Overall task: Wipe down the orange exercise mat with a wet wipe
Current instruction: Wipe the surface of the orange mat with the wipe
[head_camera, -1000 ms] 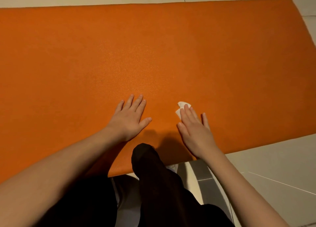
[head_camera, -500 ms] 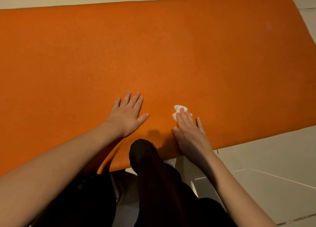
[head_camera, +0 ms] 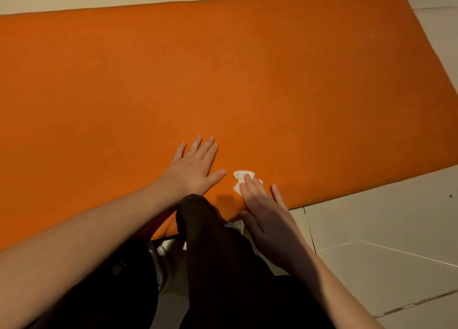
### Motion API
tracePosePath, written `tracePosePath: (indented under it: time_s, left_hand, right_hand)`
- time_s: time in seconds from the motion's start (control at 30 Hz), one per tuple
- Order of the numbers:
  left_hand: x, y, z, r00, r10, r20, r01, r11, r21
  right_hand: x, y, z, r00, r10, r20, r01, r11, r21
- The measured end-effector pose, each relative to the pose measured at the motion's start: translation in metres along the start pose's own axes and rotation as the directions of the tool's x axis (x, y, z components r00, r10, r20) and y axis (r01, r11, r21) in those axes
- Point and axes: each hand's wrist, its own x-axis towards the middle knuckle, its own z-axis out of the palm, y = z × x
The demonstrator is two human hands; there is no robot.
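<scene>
The left hand [head_camera: 192,170] lies flat on the plain orange mat [head_camera: 247,80]. The right hand [head_camera: 267,219] presses a crumpled white wipe [head_camera: 241,174], fingers [head_camera: 250,186] straight.

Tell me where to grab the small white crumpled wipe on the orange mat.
Pinch the bunched folds of the small white crumpled wet wipe that stick out beyond the fingertips of the right hand, coming straight down from above. It lies flat on the orange exercise mat, so a sideways approach would likely just push it; the raised folds give something to catch.
</scene>
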Motion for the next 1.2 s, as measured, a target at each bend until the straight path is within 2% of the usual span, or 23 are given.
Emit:
tracePosePath:
  time_s: [0.07,0.13,0.2,0.27,0.37,0.47,0.57,0.67,0.77,0.87,0.97,1.2]
  left_hand:
    - [-0.001,0.004,-0.001,1.0,-0.004,0.005,0.004,1.0,0.017]
    - [-0.001,0.004,0.0,1.0,-0.002,0.004,0.002,1.0,0.014]
    - [0.0,0.002,0.002,1.0,0.003,0.002,-0.003,1.0,-0.006]
    - [0.001,0.001,0.002,1.0,0.003,0.009,-0.003,1.0,0.003]
    - [0.001,0.002,0.001,1.0,-0.002,0.027,0.001,0.999,0.034]
    - [0.001,0.003,0.003,1.0,-0.007,0.015,0.006,1.0,0.03]
    - [0.0,0.003,0.004,1.0,-0.011,-0.016,0.011,1.0,0.015]
    - [-0.001,0.004,0.002,1.0,-0.01,-0.01,0.011,1.0,0.024]
    - [-0.002,0.005,0.0,1.0,-0.02,0.001,0.02,0.999,0.029]
    - [-0.004,0.003,-0.002,1.0,-0.012,0.029,0.011,0.999,0.038]
    - [-0.007,0.002,-0.003,0.999,0.0,0.047,-0.003,0.998,0.057]
    - [-0.013,0.005,-0.005,1.0,-0.003,0.026,0.002,0.999,0.039]
  right_hand:
    - [-0.004,0.02,-0.003,1.0,0.02,0.002,-0.019,0.999,-0.049]
    - [-0.001,0.036,-0.006,0.993,0.115,-0.015,-0.116,0.987,-0.115]
    - [-0.001,0.033,-0.004,0.986,0.163,-0.037,-0.165,0.984,-0.072]
    - [-0.011,0.021,0.0,0.992,0.126,-0.03,-0.125,0.992,0.033]
    - [-0.03,0.02,0.002,0.998,0.058,-0.004,-0.058,0.998,0.032]
    - [-0.024,0.037,-0.007,0.979,0.204,-0.019,-0.205,0.977,-0.05]
    - [-0.008,0.035,-0.01,0.939,0.338,-0.064,-0.337,0.941,0.026]
    - [-0.01,0.013,-0.007,0.964,0.264,-0.022,-0.259,0.958,0.119]
    - [-0.02,0.009,-0.011,0.982,0.19,0.026,-0.191,0.98,0.053]
    - [-0.013,0.024,-0.026,0.953,0.299,0.055,-0.297,0.954,-0.046]
    - [0.001,0.025,-0.039,0.905,0.417,0.089,-0.419,0.908,0.016]
    - [-0.002,0.02,-0.056,0.923,0.3,0.24,-0.277,0.953,-0.125]
